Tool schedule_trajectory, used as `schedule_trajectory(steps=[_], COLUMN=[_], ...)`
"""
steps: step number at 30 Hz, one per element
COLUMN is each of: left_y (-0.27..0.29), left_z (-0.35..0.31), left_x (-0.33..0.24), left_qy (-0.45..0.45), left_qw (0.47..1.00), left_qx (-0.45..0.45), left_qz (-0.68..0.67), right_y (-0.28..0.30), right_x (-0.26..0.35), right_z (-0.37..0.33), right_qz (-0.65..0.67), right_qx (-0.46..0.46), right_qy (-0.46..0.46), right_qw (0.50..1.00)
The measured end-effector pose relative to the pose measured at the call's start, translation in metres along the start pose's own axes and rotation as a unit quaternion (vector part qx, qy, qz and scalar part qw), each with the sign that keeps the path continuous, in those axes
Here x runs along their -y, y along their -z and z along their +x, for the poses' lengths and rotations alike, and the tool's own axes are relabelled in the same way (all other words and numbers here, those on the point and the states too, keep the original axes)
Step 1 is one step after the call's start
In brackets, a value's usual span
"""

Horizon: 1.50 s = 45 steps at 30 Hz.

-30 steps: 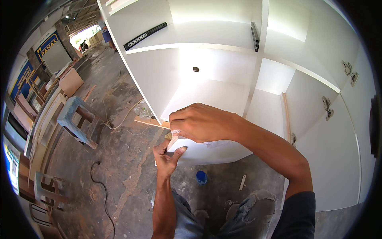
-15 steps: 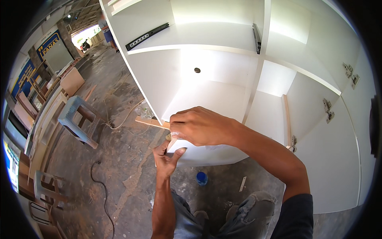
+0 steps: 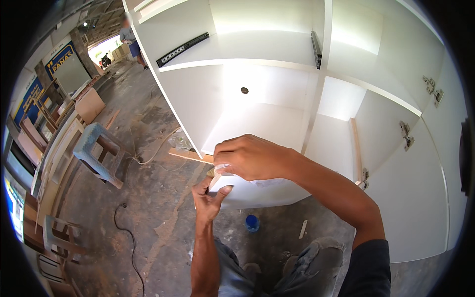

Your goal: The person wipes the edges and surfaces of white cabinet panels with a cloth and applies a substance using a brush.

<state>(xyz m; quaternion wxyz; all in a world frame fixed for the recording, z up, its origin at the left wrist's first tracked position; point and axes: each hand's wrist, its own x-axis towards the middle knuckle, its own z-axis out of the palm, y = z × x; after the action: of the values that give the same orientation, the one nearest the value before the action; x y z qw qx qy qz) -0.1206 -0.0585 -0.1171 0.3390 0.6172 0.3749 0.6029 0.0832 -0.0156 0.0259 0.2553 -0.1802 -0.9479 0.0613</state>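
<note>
My left hand (image 3: 209, 199) grips the left end of a white panel (image 3: 267, 194), thumb on its face and fingers round the bare, wood-coloured edge. Just above it, my right hand (image 3: 252, 157) is closed at the panel's top corner. Something whitish and crumpled, like thin cloth or plastic, shows beneath its fingers, mostly hidden. The panel stands in front of the lower opening of a white cabinet (image 3: 190, 106). Beside the hands, a light wooden strip (image 3: 185, 155) pokes out to the left.
Black drawer slides (image 3: 183, 49) are fixed inside the upper compartment. At the right a cabinet door (image 3: 410, 198) hangs open on metal hinges. A blue container (image 3: 252, 223) stands on the floor near my knees. Left are a blue stool (image 3: 94, 148) and a black cable (image 3: 129, 232). A person (image 3: 131, 42) stands far off.
My right hand has shifted slightly along the panel's corner, and more of the whitish material shows below it. The left hand keeps its grip. The view has moved a little.
</note>
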Motion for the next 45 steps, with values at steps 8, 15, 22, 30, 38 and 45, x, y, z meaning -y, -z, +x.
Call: schedule_trajectory(steps=[8,15,22,30,38,45], left_y=[0.001,0.0,-0.004,-0.008,-0.024,-0.024], left_z=[-0.001,0.001,0.004,0.013,0.015,0.029], left_x=[-0.003,-0.007,-0.002,-0.014,-0.101,-0.137], left_qy=[0.012,0.008,0.003,-0.015,-0.153,-0.037], left_qw=[1.0,1.0,1.0,1.0,0.941,0.914], left_qx=[-0.002,0.002,0.002,-0.009,-0.158,-0.053], left_qz=[0.001,0.018,0.009,0.012,0.256,0.4], right_y=[-0.003,-0.009,-0.027,-0.046,-0.052,-0.069], right_x=[0.002,-0.004,-0.016,-0.017,-0.005,-0.006], right_z=[0.006,-0.005,-0.05,-0.088,-0.087,-0.082], right_qz=[-0.003,0.073,0.146,0.038,0.016,-0.022], right_qx=[-0.005,-0.053,-0.204,-0.18,-0.193,-0.235], right_qy=[-0.011,-0.008,-0.077,-0.171,-0.212,-0.164], right_qw=[1.0,0.996,0.965,0.968,0.958,0.958])
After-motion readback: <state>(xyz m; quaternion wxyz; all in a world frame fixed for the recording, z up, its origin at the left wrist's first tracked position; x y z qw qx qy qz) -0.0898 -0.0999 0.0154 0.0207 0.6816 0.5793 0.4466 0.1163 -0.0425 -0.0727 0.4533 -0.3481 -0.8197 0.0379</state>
